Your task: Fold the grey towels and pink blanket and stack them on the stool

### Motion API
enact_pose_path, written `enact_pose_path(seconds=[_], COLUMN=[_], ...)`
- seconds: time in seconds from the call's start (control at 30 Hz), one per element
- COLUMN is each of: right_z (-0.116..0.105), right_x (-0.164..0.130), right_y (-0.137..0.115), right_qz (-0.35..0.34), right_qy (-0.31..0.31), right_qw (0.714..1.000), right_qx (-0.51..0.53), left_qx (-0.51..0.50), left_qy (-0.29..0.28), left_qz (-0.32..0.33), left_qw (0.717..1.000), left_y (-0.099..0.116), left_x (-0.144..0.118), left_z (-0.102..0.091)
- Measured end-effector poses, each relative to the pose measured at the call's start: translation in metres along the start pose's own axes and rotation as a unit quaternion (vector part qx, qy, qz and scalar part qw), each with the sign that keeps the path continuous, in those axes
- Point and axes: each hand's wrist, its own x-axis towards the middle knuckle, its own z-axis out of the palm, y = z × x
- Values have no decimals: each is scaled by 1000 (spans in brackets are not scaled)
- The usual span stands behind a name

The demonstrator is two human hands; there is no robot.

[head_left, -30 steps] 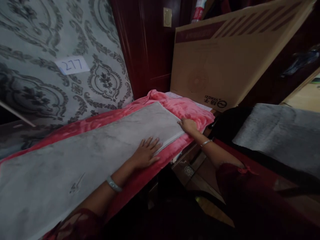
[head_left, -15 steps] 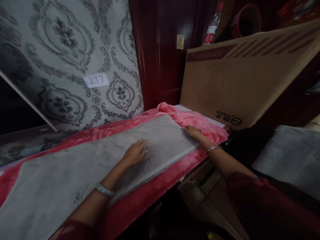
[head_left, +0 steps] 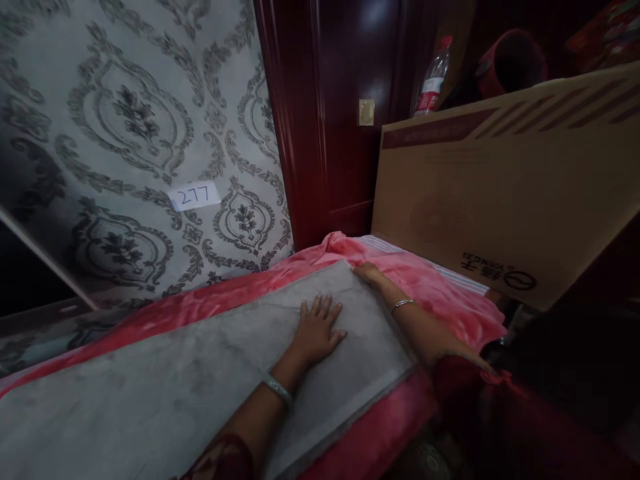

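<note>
A long grey plush cloth lies flat along a pink fleece blanket. My left hand rests palm down on the grey cloth near its right end, fingers spread. Over at that end's far corner, my right hand touches the cloth's edge with its fingertips. Both wrists wear a bangle.
A large flat cardboard box leans behind the blanket at the right. A patterned grey wall panel with a label reading 277 stands at the left. Dark red wooden door behind, with a plastic bottle above the box.
My left hand slid across the grey cloth toward its right end. My right hand moved from the near right corner to the far corner. The camera came closer and lower.
</note>
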Motion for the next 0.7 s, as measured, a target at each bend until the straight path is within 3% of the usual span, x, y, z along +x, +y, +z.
enact_pose_path(seconds=[0.13,0.23,0.37,0.57,0.7], right_z=[15,29,45,49,52], right_x=[26,36,36,31,31], right_y=[-11,-15,-10,-4,-1], right_qz=[9,13,11,-3,-9], right_qy=[-12,21,65,68,72], right_qw=[999,999,997,998,997], right_qx=[31,36,29,19,4], left_qx=[-7,-19,-36,-60,-75], left_qy=[25,30,23,20,33], left_qz=[14,18,26,24,-42], left_qw=[1000,999,999,998,996], left_y=[-1,-3,-4,0,0], left_x=[-3,-4,-3,-7,-7], left_z=[13,18,20,16,11])
